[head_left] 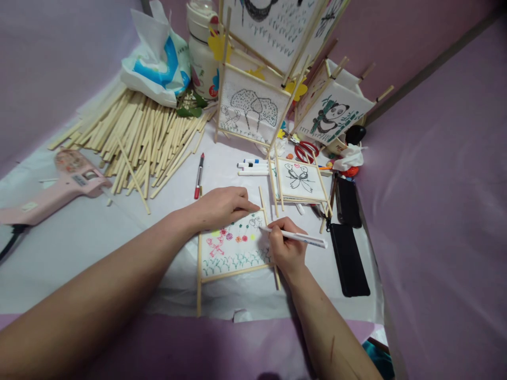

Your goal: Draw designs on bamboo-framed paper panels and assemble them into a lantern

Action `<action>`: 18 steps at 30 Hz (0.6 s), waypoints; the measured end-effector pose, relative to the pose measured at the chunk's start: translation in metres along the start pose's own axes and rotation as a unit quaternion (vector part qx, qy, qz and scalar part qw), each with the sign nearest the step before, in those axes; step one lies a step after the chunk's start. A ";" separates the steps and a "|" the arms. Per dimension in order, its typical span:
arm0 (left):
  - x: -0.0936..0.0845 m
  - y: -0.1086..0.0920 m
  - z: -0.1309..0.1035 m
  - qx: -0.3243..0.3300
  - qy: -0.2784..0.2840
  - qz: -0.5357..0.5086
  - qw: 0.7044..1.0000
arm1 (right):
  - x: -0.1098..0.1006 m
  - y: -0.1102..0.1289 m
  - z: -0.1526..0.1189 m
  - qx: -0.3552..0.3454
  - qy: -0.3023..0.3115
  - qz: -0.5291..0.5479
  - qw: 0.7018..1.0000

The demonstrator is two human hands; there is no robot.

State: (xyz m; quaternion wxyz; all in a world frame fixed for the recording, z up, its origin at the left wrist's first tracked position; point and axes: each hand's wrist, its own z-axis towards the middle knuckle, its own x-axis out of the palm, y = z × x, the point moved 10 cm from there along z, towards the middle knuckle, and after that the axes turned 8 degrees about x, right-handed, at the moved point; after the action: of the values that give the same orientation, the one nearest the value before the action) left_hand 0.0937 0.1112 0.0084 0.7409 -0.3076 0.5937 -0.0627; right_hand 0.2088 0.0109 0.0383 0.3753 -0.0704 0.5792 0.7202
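Observation:
A white panel framed with wooden sticks [233,258] lies in front of me, with pink figures, coloured dots, green grass marks and a small dark outline near its upper right. My right hand [288,245] holds a white marker [304,238], its tip at that outline. My left hand [227,206] rests flat over the panel's top edge, fingers extended toward the upper right corner, holding nothing. A red-capped pen [199,177] lies just beyond my left wrist.
Wooden sticks [134,142] are piled at the back left, near a pink glue gun [75,184]. Stick-framed lanterns [253,108] stand at the back. A smaller framed drawing [299,182], red-handled scissors [304,151] and two black phones [349,258] are on the right.

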 end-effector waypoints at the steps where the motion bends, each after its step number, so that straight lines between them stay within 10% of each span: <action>1: 0.000 0.000 0.000 -0.001 0.001 0.000 1.000 | 0.000 0.000 0.000 0.001 0.001 -0.001 1.000; 18: -0.001 0.000 0.000 -0.003 -0.003 0.003 1.000 | -0.002 -0.008 -0.002 0.019 -0.013 0.008 1.000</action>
State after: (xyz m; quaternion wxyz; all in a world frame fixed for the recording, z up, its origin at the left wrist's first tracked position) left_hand 0.0934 0.1112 0.0096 0.7416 -0.3084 0.5929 -0.0580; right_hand 0.2140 0.0087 0.0324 0.3784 -0.0491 0.5882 0.7131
